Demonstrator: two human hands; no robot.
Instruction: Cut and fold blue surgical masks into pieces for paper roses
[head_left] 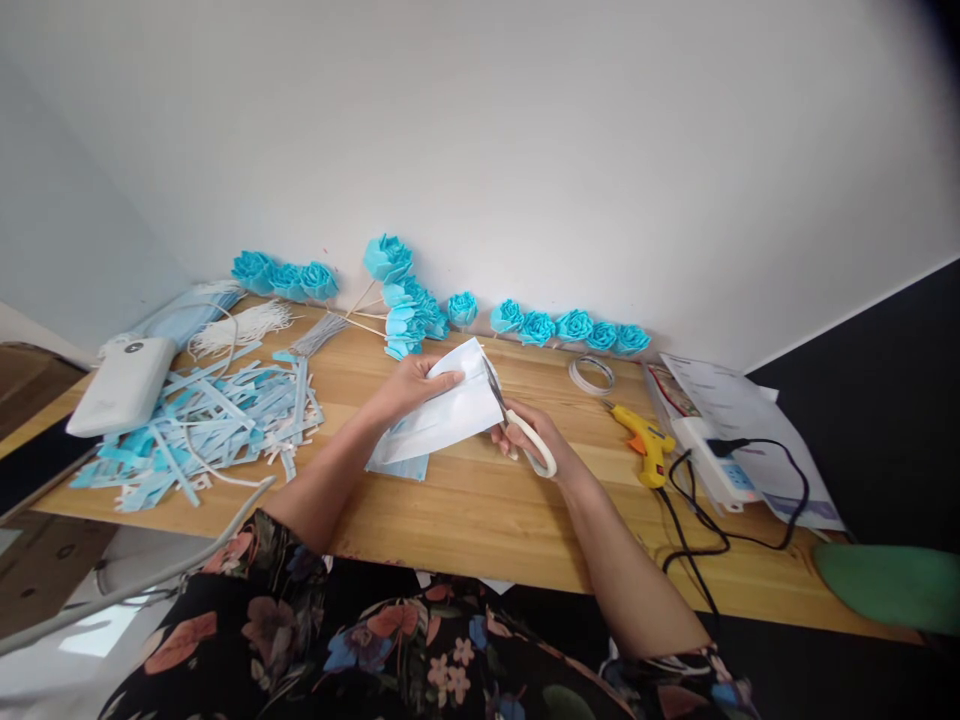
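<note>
My left hand [416, 388] grips a white sheet [450, 415] of thin, fabric-like material, thumb on top, holding it tilted above the table. Scissors [536, 443] with white handles are in my right hand [529, 425], fingers in the loops. Their dark blades lie along the sheet's right edge; whether they are cutting into it I cannot tell. Partly hidden below the sheet, a light blue piece [409, 467] rests on the wood. Left of my left arm spreads a pile of blue and white strips [240, 410].
Blue handmade flowers [538, 327] line the wall. A yellow glue gun [649, 445], its black cord, a power strip [716, 465] and papers [739, 420] occupy the right. A white ring [592, 376] lies behind. At left are a white power bank [127, 385] and thin wires [319, 333].
</note>
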